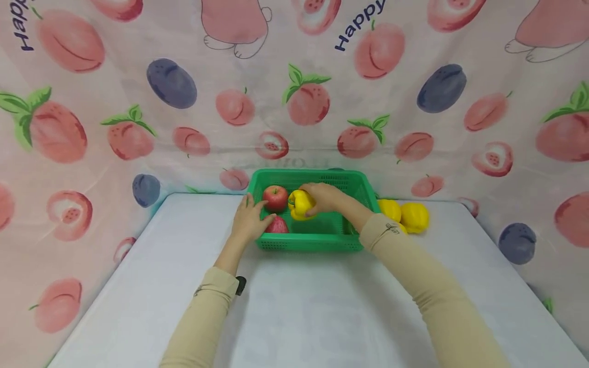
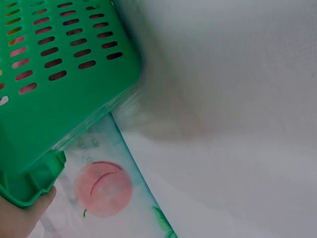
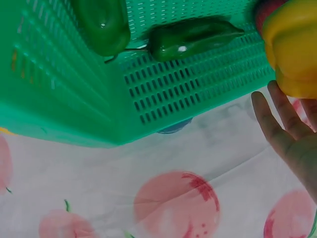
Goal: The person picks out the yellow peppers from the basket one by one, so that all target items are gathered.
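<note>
My right hand (image 1: 324, 198) grips a yellow bell pepper (image 1: 300, 205) over the green basket (image 1: 308, 242). In the right wrist view, fingers (image 3: 285, 134) reach round the underside of that pepper. At the basket's left end, my left hand (image 1: 247, 221) holds the rim, and a finger (image 2: 43, 203) shows against the rim's corner in the left wrist view. Inside the basket lie a red apple (image 1: 275, 198) and a pink, streaked fruit (image 1: 278, 225), which the left hand partly covers. Two green peppers, one long (image 3: 193, 38) and one broader (image 3: 103, 27), lie at the basket's other end.
More yellow bell peppers (image 1: 415, 217) sit on the white table (image 1: 313, 306) just right of the basket, partly behind the right forearm. A fruit-print cloth (image 1: 271, 112) hangs behind and beside the table. A dark band (image 1: 241, 285) shows at the left cuff.
</note>
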Motion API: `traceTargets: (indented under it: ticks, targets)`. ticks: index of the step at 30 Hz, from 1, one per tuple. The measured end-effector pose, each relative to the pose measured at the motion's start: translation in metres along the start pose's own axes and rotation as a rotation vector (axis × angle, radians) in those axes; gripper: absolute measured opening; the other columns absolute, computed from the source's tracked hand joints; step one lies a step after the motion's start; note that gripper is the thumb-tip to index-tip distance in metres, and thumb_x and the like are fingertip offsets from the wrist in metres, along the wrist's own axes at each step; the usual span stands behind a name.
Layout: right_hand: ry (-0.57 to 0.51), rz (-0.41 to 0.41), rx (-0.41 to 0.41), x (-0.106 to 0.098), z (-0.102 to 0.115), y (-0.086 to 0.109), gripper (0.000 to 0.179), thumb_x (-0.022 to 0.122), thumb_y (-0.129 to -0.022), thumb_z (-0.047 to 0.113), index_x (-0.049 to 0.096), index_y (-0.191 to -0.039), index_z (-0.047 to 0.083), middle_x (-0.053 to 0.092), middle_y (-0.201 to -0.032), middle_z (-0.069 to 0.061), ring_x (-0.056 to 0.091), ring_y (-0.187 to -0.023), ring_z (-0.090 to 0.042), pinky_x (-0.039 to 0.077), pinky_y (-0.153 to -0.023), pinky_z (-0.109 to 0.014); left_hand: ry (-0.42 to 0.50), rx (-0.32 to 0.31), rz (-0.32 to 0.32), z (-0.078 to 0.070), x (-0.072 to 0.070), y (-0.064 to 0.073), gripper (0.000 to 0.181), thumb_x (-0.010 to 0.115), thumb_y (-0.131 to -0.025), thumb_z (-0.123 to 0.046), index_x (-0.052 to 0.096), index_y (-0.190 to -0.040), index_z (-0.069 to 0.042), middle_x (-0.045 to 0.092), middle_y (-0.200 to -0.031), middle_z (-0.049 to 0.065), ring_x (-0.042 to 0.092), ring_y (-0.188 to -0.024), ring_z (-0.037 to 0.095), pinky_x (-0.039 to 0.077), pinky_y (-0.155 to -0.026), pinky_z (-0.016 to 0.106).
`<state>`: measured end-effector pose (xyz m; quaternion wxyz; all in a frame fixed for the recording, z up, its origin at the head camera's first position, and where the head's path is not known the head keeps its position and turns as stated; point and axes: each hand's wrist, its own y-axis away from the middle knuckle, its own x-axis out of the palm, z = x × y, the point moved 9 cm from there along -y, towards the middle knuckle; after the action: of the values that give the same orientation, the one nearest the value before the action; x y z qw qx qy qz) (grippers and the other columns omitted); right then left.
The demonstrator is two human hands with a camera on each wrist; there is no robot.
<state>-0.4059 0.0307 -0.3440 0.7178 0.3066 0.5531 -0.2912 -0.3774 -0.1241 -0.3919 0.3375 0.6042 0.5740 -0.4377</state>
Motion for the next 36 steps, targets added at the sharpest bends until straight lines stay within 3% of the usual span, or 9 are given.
traceTargets:
  ticks: [8,17,26,36]
  targets:
    - [-0.101,-0.109,0.024,-0.007,-0.009,0.016,0.072,0.075,-0.080,0.028,0.041,-0.138,-0.001,0.052,-0.135,-0.017,0.053,-0.116,-0.031,0.047,-0.097,-0.044,0.001,0.004,-0.010,0.003,-0.005,-0.004,0.059,0.049,-0.094,-0.046,0.045,-0.140,-0.008,0.015,-0.151,0.033,0.010,-0.143,0.045,0.017,-0.116,0.054]
    - [-0.289,-0.225,0.043,0.005,-0.013,0.034,0.074,0.075,-0.080,0.029,0.040,-0.138,0.001,0.050,-0.135,-0.016,0.053,-0.112,-0.030,0.048,-0.094,-0.044,0.017,-0.015,-0.003,0.014,0.003,0.005,0.061,0.049,-0.094,-0.046,0.044,-0.140,-0.007,0.014,-0.151,0.033,0.009,-0.143,0.045,0.017,-0.116,0.054]
    - [-0.368,-0.333,0.079,0.006,-0.010,0.053,0.076,0.078,-0.076,0.031,0.041,-0.135,0.002,0.050,-0.133,-0.016,0.052,-0.109,-0.030,0.050,-0.088,-0.043,0.039,-0.013,0.002,0.010,0.003,0.003,0.061,0.049,-0.094,-0.047,0.044,-0.140,-0.008,0.013,-0.152,0.032,0.008,-0.144,0.044,0.016,-0.116,0.055]
    - [-0.471,-0.459,0.175,0.006,-0.012,0.076,0.070,0.078,-0.075,0.033,0.037,-0.125,0.007,0.057,-0.120,-0.015,0.058,-0.089,-0.027,0.053,-0.076,-0.037,0.036,0.009,0.010,0.001,-0.001,-0.001,0.060,0.049,-0.094,-0.046,0.044,-0.140,-0.006,0.013,-0.151,0.033,0.007,-0.144,0.044,0.017,-0.116,0.055]
